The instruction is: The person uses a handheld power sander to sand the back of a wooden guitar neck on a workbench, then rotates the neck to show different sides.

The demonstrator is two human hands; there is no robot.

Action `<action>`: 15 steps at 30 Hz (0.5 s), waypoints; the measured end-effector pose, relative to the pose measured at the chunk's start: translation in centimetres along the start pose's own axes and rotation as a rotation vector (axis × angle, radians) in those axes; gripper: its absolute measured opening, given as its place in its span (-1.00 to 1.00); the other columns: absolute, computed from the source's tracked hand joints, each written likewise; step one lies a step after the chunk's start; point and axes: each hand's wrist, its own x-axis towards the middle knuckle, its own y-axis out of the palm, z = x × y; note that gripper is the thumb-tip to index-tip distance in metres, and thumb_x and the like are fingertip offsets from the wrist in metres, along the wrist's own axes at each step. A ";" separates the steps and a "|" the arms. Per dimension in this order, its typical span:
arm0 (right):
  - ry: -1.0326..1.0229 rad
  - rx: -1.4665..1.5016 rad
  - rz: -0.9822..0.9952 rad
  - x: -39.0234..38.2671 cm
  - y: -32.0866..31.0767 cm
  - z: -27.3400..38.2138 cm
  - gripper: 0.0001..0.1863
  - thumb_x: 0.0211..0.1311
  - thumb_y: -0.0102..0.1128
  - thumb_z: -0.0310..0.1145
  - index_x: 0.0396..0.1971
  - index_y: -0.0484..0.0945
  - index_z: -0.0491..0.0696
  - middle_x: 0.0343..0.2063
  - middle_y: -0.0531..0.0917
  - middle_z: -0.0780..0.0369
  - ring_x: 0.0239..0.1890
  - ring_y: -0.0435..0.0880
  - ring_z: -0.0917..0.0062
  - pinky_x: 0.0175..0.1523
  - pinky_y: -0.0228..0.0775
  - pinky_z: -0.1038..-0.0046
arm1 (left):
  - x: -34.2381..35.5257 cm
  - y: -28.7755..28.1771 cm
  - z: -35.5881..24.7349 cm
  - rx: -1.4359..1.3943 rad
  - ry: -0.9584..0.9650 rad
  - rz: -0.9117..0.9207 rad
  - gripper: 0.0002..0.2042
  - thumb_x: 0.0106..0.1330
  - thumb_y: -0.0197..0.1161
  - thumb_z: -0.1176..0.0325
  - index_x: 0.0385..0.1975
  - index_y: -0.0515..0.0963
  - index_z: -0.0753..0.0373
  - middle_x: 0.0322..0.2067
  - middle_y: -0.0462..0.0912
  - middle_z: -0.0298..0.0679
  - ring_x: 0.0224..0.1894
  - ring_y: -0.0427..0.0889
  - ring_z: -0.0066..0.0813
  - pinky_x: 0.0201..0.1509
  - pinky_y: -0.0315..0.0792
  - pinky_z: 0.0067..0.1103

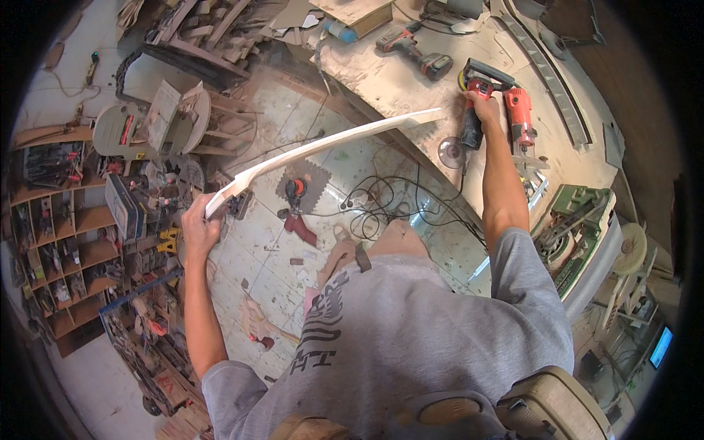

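Observation:
My left hand (pixel 200 229) is closed around the near end of a long, pale, curved piece of wood (pixel 323 147). The wood slants up to the right above the floor, and its far tip overlaps the workbench edge in view. Over on the workbench, my right hand (pixel 484 110) grips a red-and-black angle grinder (pixel 471 130), its fingers partly hidden. Just right of that hand lies a red power tool (pixel 519 117). A round disc (pixel 452 152) rests by the grinder's lower end.
A cordless drill (pixel 415 53) lies farther back on the dusty workbench (pixel 367 70). Black cords (pixel 381 202) loop over the tiled floor near an orange sander (pixel 295 188). Shelves (pixel 95 253) stand left; a green machine (pixel 576 231) stands right.

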 end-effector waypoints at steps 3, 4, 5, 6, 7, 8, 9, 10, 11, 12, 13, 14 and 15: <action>0.033 -0.030 0.074 -1.1 0.2 1.0 -0.38 -0.17 0.51 0.14 -0.33 0.77 -0.17 -0.30 0.79 0.09 -0.24 0.77 0.30 -0.08 0.52 0.31 | -0.9 0.1 0.1 0.006 -0.066 0.020 -0.71 0.15 0.45 0.50 -0.11 0.64 0.30 -0.27 0.72 0.00 -0.25 0.73 0.02 -0.17 0.53 -0.37; 0.032 -0.045 0.059 -1.2 0.2 1.0 -0.37 -0.17 0.51 0.14 -0.33 0.77 -0.17 -0.30 0.79 0.08 -0.23 0.77 0.30 -0.07 0.53 0.31 | -1.1 0.2 0.1 -0.005 -0.076 0.019 -0.71 0.15 0.46 0.49 -0.12 0.63 0.31 -0.28 0.72 0.01 -0.26 0.72 0.03 -0.18 0.53 -0.36; 0.030 -0.061 0.045 -1.3 0.3 1.1 -0.37 -0.17 0.51 0.15 -0.33 0.77 -0.17 -0.29 0.79 0.08 -0.22 0.77 0.30 -0.07 0.53 0.31 | -1.2 0.2 0.1 -0.016 -0.086 0.018 -0.71 0.15 0.46 0.49 -0.12 0.63 0.32 -0.28 0.72 0.02 -0.26 0.72 0.03 -0.18 0.53 -0.36; 0.029 -0.076 0.032 -1.4 0.4 1.2 -0.37 -0.17 0.51 0.15 -0.33 0.77 -0.18 -0.29 0.79 0.08 -0.22 0.78 0.29 -0.06 0.53 0.31 | -1.4 0.2 0.0 -0.026 -0.097 0.014 -0.72 0.15 0.45 0.49 -0.13 0.63 0.32 -0.29 0.72 0.02 -0.27 0.72 0.03 -0.18 0.53 -0.36; 0.014 -0.081 -0.012 -0.8 0.3 0.8 -0.38 -0.16 0.51 0.14 -0.34 0.77 -0.18 -0.31 0.79 0.08 -0.23 0.78 0.30 -0.06 0.53 0.31 | -1.2 0.4 -0.1 -0.042 -0.099 0.011 -0.72 0.15 0.45 0.49 -0.14 0.63 0.32 -0.29 0.72 0.03 -0.27 0.72 0.03 -0.18 0.53 -0.36; -0.001 -0.086 -0.060 0.1 0.0 0.1 -0.39 -0.15 0.51 0.13 -0.35 0.78 -0.18 -0.32 0.80 0.09 -0.24 0.78 0.30 -0.06 0.53 0.31 | -0.9 0.6 -0.1 -0.059 -0.096 0.008 -0.73 0.15 0.45 0.50 -0.14 0.63 0.33 -0.30 0.71 0.03 -0.27 0.72 0.04 -0.18 0.53 -0.36; -0.015 -0.090 -0.110 1.0 -0.5 -0.7 -0.41 -0.14 0.51 0.12 -0.36 0.78 -0.18 -0.34 0.80 0.10 -0.25 0.78 0.31 -0.07 0.53 0.31 | -0.5 0.8 0.0 -0.061 -0.084 0.016 -0.72 0.16 0.45 0.47 -0.13 0.62 0.36 -0.31 0.70 0.03 -0.30 0.70 -0.02 -0.18 0.52 -0.39; -0.009 -0.048 -0.063 0.8 -0.4 -0.6 -0.43 -0.11 0.50 0.07 -0.31 0.76 -0.18 -0.32 0.78 0.12 -0.26 0.75 0.36 -0.07 0.52 0.33 | -0.8 0.8 0.2 -0.055 -0.092 0.026 -0.70 0.18 0.44 0.44 -0.12 0.61 0.39 -0.32 0.69 0.02 -0.32 0.68 -0.07 -0.18 0.51 -0.41; -0.003 -0.005 -0.018 0.6 -0.6 -0.6 -0.44 -0.08 0.50 0.02 -0.25 0.75 -0.19 -0.30 0.77 0.15 -0.27 0.72 0.41 -0.08 0.50 0.34 | -1.2 0.7 0.4 -0.050 -0.098 0.035 -0.68 0.19 0.44 0.41 -0.11 0.60 0.42 -0.33 0.68 0.01 -0.35 0.66 -0.13 -0.18 0.50 -0.43; 0.004 0.038 0.025 0.4 -0.7 -0.6 -0.46 -0.05 0.50 -0.03 -0.19 0.73 -0.19 -0.28 0.75 0.17 -0.28 0.69 0.46 -0.09 0.48 0.36 | -1.6 0.6 0.4 -0.047 -0.115 0.032 -0.71 0.17 0.44 0.45 -0.13 0.61 0.40 -0.32 0.69 0.02 -0.32 0.68 -0.07 -0.17 0.51 -0.41; -0.012 0.037 0.037 0.0 -1.0 -0.5 -0.48 -0.04 0.49 -0.04 -0.19 0.74 -0.16 -0.27 0.75 0.19 -0.27 0.69 0.47 -0.08 0.48 0.36 | -1.6 0.8 0.3 -0.048 -0.123 0.030 -0.73 0.16 0.44 0.48 -0.15 0.62 0.37 -0.31 0.70 0.02 -0.30 0.69 -0.02 -0.16 0.52 -0.38; -0.027 0.036 0.049 -0.3 -1.2 -0.4 -0.50 -0.02 0.49 -0.05 -0.18 0.74 -0.14 -0.27 0.75 0.20 -0.26 0.68 0.48 -0.06 0.48 0.36 | -1.6 0.9 0.3 -0.049 -0.131 0.029 -0.74 0.14 0.44 0.52 -0.17 0.64 0.34 -0.30 0.71 0.02 -0.27 0.71 0.04 -0.15 0.53 -0.36; -0.042 0.036 0.060 -0.8 -1.4 -0.3 -0.52 -0.01 0.49 -0.06 -0.17 0.75 -0.11 -0.26 0.75 0.21 -0.26 0.68 0.49 -0.05 0.48 0.37 | -1.7 0.9 0.5 -0.033 -0.119 0.022 -0.74 0.13 0.44 0.53 -0.16 0.64 0.34 -0.29 0.71 0.02 -0.26 0.71 0.04 -0.14 0.53 -0.36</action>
